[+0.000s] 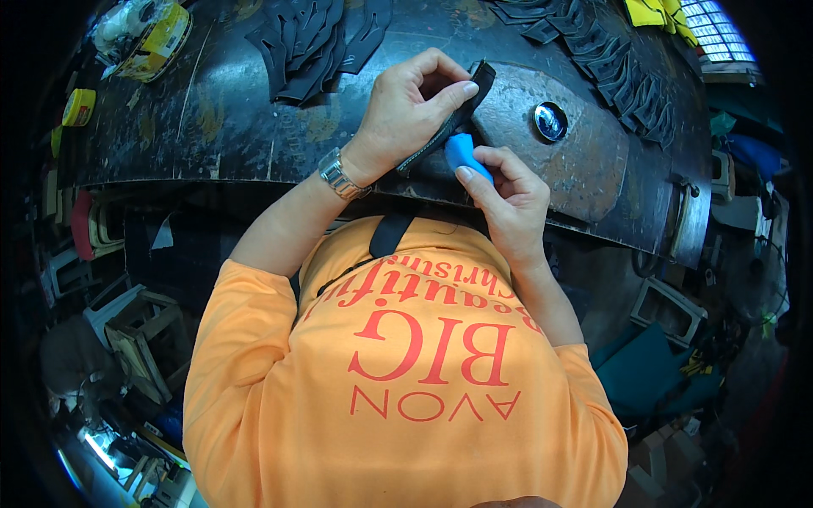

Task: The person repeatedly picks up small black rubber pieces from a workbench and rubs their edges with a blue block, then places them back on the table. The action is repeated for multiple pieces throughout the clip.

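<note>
My left hand [415,110] pinches the upper end of a narrow black strip [438,138] with pale stitching along its edge. The strip slants down toward the near edge of the table. Close beside its lower part, my right hand [511,193] grips a small blue object [462,152] between thumb and fingers. This object has a smooth, bent shape; its exact kind cannot be made out. Whether it touches the strip is unclear. Both hands are over the near side of the dark, worn tabletop [229,127].
Black cut pieces [309,42] lie in a pile at the far middle, and more black pieces [614,76] overlap at the far right beside yellow ones [659,15]. A shiny round dish [550,122] sits right of my hands. A yellow tub [161,42] and small yellow container [79,107] stand left.
</note>
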### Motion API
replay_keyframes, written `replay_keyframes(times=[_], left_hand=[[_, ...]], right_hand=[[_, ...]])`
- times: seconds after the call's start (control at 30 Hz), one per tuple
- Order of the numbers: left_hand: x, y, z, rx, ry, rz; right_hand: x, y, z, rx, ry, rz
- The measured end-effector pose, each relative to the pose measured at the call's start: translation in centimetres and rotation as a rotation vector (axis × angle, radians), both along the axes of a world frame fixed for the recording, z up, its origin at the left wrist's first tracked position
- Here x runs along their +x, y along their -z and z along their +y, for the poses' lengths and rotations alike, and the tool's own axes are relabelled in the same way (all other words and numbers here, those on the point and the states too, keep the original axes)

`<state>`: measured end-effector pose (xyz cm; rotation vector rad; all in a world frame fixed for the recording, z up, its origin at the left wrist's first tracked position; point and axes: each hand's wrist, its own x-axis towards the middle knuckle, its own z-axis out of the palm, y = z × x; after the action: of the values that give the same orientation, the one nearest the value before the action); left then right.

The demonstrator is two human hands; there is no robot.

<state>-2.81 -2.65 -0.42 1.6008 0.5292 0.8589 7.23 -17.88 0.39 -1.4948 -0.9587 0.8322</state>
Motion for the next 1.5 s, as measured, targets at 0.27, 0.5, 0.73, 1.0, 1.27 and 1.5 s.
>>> replay_keyframes(times=[0.27, 0.5, 0.73, 1.0, 1.27, 1.5], left_hand=[[0.1, 0.0, -0.2, 0.075, -0.077, -0.006], [0.3, 0.0, 1.2, -0.108, -0.065, 0.018], [3.2, -3.5, 5.1, -0.202, 0.123, 0.005], [16.5, -5.3, 8.9, 0.004, 0.212, 0.149], [27.9, -1.8, 10.8, 0.002, 0.235, 0.224], [26.2, -2.0, 12.5, 0.302, 0.134, 0.234]], right_hand=[[-0.1, -0.5, 0.1, 0.114, -0.076, -0.282], [2.8, -1.0, -0.2, 0.170, 0.035, -0.321], [9.7, 0.0, -0.9, 0.275, 0.435, 0.121], [9.7, 1.3, -1.1, 0.330, 0.450, 0.188], [9.8, 1.1, -1.5, 0.314, 0.418, 0.198], [9.9, 1.2, -1.7, 0.309, 0.420, 0.209]])
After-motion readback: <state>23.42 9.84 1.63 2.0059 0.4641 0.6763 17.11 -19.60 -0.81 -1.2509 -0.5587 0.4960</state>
